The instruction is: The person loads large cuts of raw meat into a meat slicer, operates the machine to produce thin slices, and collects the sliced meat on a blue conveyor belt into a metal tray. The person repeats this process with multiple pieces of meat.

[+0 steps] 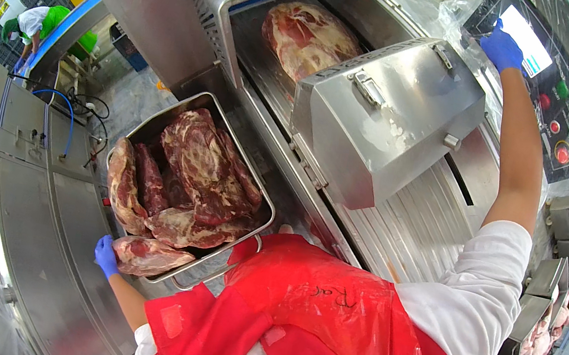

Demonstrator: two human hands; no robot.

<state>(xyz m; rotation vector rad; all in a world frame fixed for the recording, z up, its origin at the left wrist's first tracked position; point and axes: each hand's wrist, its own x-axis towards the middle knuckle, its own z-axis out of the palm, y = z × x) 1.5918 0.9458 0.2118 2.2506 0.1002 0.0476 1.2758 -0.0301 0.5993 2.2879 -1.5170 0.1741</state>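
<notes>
My left hand (107, 255), in a blue glove, grips the end of a piece of raw red meat (152, 258) at the near left corner of a deep metal tub (265, 213). Several large dark red cuts of meat (200, 163) fill that tub. My right hand (503, 50), also blue-gloved, reaches up to a lit touchscreen (525, 42) on a plastic-wrapped control panel. Its index finger points out at the screen's left edge, and the hand holds nothing. Inside the steel machine's open chamber lies a big slab of meat (309, 40).
A hinged steel cover (393, 113) stands over the machine's ribbed bed (403, 235). Steel cabinets (56, 237) line the left. At the far left a person in green (43, 24) bends over a blue-topped conveyor. Tubs of paler meat (536, 340) are stacked at the right.
</notes>
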